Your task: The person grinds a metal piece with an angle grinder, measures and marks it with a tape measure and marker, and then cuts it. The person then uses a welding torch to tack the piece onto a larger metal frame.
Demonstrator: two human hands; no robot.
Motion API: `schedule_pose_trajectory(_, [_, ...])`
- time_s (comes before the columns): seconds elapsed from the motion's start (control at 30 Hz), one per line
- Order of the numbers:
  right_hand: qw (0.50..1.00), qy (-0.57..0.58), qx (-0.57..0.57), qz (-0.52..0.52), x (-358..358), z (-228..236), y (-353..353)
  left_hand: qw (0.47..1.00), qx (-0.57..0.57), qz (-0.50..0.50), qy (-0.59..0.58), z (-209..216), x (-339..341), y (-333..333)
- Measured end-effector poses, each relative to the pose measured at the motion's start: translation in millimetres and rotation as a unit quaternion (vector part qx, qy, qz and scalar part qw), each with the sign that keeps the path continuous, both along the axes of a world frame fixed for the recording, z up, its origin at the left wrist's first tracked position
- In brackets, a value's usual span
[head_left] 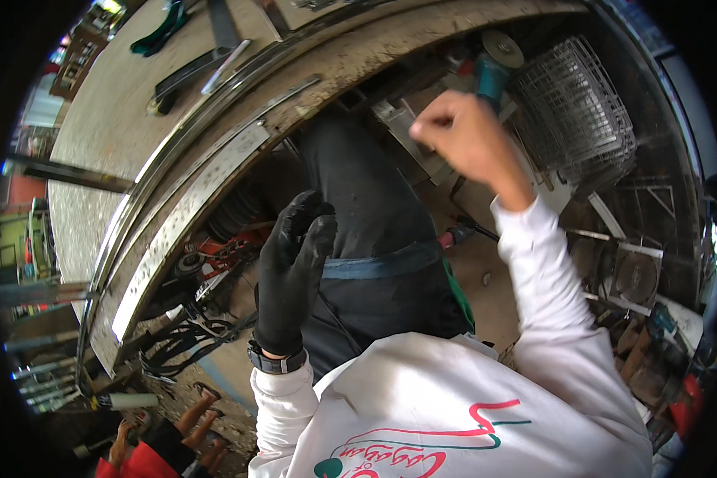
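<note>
My left hand (pixel 288 275) wears a black glove and hovers above my dark-trousered lap. Its fingers are loosely bent, the thumb stands a little apart, and nothing shows between them. Raised at the right, my bare right hand (pixel 474 143) is slightly blurred. Its thumb and fingers come together in a pinch; anything held there is too small to make out. Just behind that hand is a teal angle grinder (pixel 492 78) with a round disc (pixel 503 49). A pale metal strip with holes (pixel 187 231) lies along the bench edge, left of the gloved hand.
The curved workbench (pixel 103 135) carries a dark-bladed tool (pixel 191 72), a thin white stick (pixel 225 67) and a green strap (pixel 158 32). Wire racks (pixel 573 107) stand at the right. Black cable (pixel 187 346) lies coiled below the bench. Another person in red (pixel 147 454) is at the lower left.
</note>
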State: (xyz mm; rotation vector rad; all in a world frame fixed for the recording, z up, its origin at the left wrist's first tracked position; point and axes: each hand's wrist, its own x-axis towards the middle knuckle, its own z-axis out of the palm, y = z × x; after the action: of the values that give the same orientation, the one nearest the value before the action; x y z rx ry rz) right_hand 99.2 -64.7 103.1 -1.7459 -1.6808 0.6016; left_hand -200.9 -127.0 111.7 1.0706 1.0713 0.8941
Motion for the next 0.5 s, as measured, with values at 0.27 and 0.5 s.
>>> schedule_pose_trajectory(0.27, [0.916,-0.341,0.17,0.124,80.2,-95.6,-2.4,0.977,0.052,-0.151,0.142,-14.1,62.2,53.5])
schedule_pose_trajectory(0.5, [0.952,-0.15,0.239,-0.118,134.0,-93.2,-4.7,0.957,0.159,-0.146,0.194,-43.4,105.9,84.0])
